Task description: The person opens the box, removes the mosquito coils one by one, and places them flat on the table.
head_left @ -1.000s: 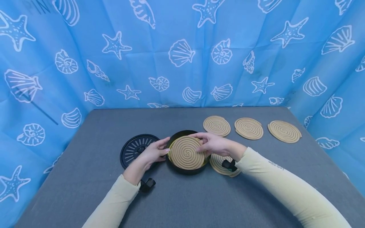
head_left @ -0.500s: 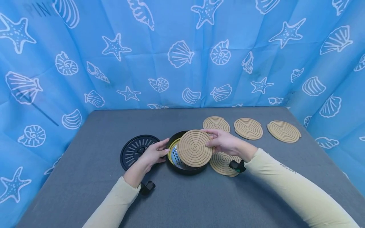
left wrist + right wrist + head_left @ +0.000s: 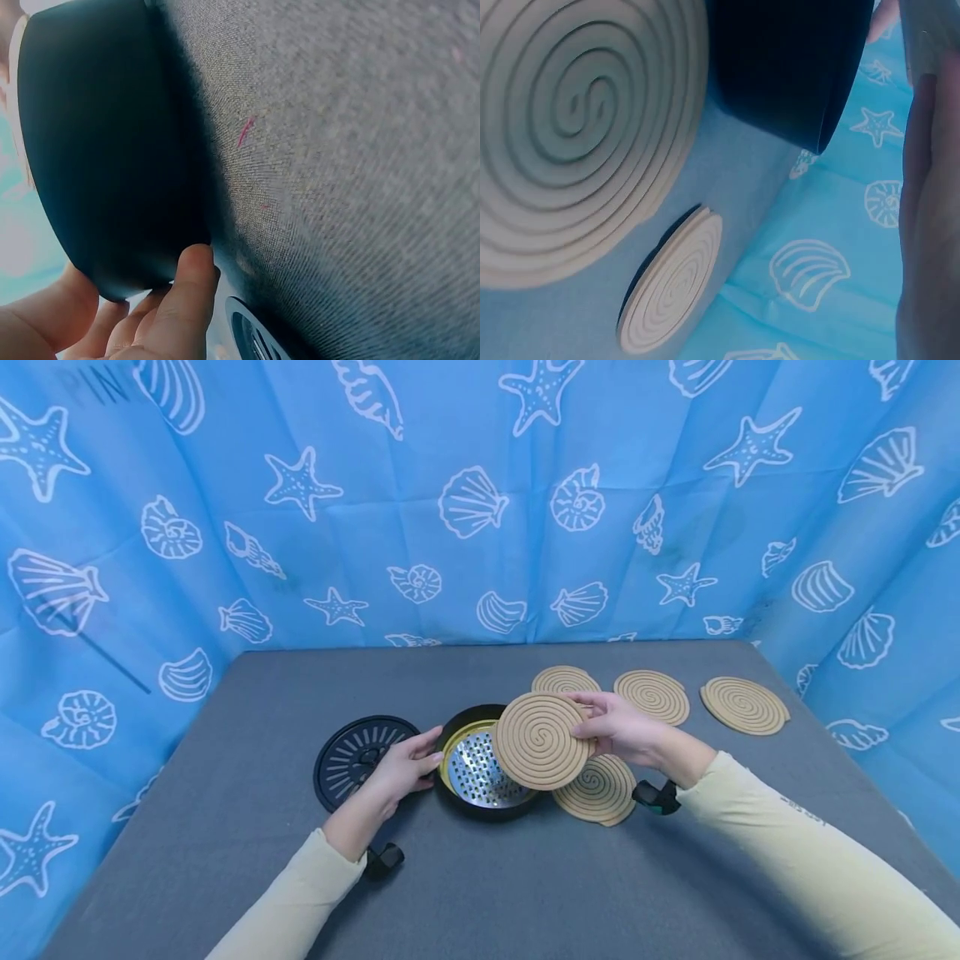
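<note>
My right hand (image 3: 622, 729) pinches the right edge of a tan mosquito coil (image 3: 542, 740), a flat spiral disc held tilted above the right part of a round black mosquito coil holder (image 3: 491, 814). Inside the holder lies a shiny metal plate (image 3: 483, 772) with raised holes, ringed by a yellow rim. My left hand (image 3: 405, 770) grips the holder's left side; in the left wrist view the thumb (image 3: 64, 307) lies at the rim and the fingers against the black wall (image 3: 105, 150). The right wrist view shows the held coil only edge-on.
A black slotted lid (image 3: 352, 756) lies left of the holder, partly behind my left hand. Another coil (image 3: 597, 793) lies right of the holder. Along the back are three more coils, at left (image 3: 562, 678), middle (image 3: 654, 693) and right (image 3: 745, 705). A blue shell-print curtain (image 3: 480, 560) stands behind the grey table.
My right hand has lifted the mosquito coil out of the holder and carried it right and up, uncovering the metal plate. My left hand has stayed at the holder's side.
</note>
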Demonstrator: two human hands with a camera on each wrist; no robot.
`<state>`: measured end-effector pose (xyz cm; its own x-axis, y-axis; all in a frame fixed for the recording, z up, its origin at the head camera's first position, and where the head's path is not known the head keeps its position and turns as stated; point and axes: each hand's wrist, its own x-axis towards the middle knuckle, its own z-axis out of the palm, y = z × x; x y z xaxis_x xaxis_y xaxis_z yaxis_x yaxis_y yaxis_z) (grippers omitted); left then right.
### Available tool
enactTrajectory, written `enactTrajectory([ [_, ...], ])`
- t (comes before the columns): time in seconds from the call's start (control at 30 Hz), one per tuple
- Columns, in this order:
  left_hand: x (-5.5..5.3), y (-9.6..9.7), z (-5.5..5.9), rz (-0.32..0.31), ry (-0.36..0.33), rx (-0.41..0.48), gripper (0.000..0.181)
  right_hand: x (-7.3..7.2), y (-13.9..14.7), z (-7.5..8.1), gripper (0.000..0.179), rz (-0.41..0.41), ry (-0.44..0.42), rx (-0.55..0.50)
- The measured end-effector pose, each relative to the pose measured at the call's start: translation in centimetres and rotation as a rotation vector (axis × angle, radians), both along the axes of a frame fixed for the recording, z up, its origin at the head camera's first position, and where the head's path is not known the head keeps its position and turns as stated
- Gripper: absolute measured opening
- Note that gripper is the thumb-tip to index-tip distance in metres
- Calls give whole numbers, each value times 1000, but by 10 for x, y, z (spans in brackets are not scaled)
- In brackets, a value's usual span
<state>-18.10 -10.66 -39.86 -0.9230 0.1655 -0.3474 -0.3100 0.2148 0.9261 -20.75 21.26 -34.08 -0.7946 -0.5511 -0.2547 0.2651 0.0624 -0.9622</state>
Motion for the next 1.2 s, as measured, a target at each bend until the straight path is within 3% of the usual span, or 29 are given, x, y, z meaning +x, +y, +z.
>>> enactTrajectory([
  [0.37, 2, 2, 3, 4, 8, -23, 50, 8, 23, 9, 70, -90, 49, 75],
  [0.7, 2, 2, 1, 8, 8, -18, 50, 6, 46, 17, 67, -139, 123, 93],
  [1.0, 1, 1, -1, 5, 8, -18, 50, 6, 66, 20, 69, -204, 113, 145],
  [1.2, 1, 1, 0, 0, 5, 0, 50, 6, 79, 17, 70, -195, 105, 171],
])
